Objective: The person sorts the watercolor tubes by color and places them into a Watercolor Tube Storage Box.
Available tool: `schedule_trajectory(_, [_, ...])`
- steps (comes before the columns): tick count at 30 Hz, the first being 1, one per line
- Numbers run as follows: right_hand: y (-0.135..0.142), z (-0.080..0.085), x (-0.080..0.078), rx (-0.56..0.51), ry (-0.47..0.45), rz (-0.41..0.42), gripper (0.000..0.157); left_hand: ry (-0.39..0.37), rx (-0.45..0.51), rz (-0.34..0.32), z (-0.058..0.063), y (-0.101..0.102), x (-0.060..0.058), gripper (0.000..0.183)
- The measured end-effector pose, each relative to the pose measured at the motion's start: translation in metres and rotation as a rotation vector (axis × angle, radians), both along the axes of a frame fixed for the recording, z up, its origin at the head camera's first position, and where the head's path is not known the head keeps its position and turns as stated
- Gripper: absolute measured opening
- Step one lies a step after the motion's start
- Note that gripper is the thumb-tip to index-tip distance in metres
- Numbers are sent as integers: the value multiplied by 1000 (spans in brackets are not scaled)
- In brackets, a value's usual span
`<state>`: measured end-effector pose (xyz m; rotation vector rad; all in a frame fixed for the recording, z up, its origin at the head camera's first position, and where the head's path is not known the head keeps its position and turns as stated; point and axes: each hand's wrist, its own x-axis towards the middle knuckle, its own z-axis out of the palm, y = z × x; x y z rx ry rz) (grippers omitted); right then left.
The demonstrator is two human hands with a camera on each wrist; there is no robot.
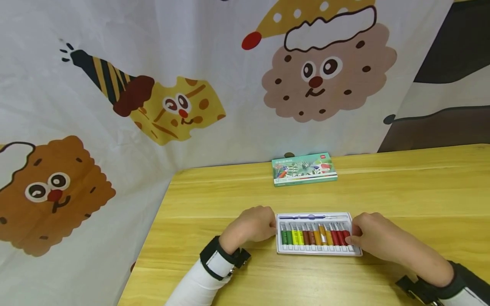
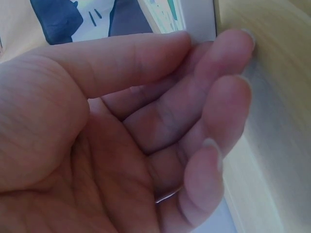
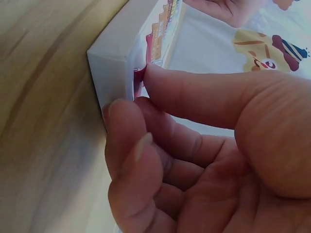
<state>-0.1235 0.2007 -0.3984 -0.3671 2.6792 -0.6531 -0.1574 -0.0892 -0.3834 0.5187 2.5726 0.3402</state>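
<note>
A shallow white tray [image 1: 319,253] lies flat on the table, filled with a row of paint tubes [image 1: 306,238] running from green and yellow through brown and orange to red. Along its far side sits a slim blue paintbrush [image 1: 302,217]. My left hand [image 1: 250,223] pinches the tray's left end, thumb and curled fingertips at the white edge [image 2: 198,19] in the left wrist view. At the other end my right hand [image 1: 377,236] grips the tray, its thumb over the rim beside a red tube [image 3: 139,75] and its fingers against the outer wall.
Behind the tray, a green illustrated paint box [image 1: 304,170] lies near the table's back edge. A white cloth [image 1: 229,144] with cartoon biscuits and cheese hangs behind and to the left of the wooden table [image 1: 214,191].
</note>
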Motion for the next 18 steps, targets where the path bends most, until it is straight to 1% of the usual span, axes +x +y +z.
schedule_trajectory(7, [1, -4, 1, -23, 55, 34, 26, -4, -6, 3, -2, 1, -1, 37])
schedule_trajectory(12, [2, -2, -1, -28, 40, 19, 26, -9, -9, 10, -3, 0, -1, 35])
schedule_trajectory(18, [13, 3, -7, -40, 60, -1, 25, -3, -9, 7, -3, 0, -1, 37])
